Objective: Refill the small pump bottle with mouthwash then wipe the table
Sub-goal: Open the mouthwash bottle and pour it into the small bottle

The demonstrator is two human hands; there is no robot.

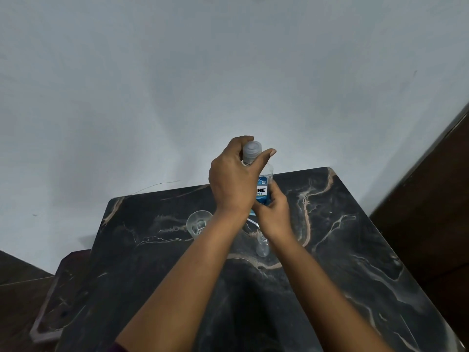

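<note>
Here the mouthwash bottle [262,185] is held upright above the far middle of the dark marble table [355,262]. The left hand [233,181] reaches over the top, thumb and fingers closed around the pale cap [251,151] as if to twist it; the right hand [272,212] is wrapped round the lower body, over the blue label. Whether the cap has loosened at all cannot be told.

The small bottle [262,246] stands on the table just below the right wrist, clear and upright, with what may be its pump tube lying just behind it — too faint to be sure. A clear cup [199,223] stands to the left, partly behind the left forearm.

Risks, as I judge them:
- The right forearm hangs directly over the small bottle; a dropped wrist during the twist could knock it over.
- A hard twist with a loose lower grip could let the body spin or slip — and a squeeze on soft plastic once the cap frees could send liquid over the rim.
- The small neck looks narrow, so a fast pour would likely spill onto the table.
</note>
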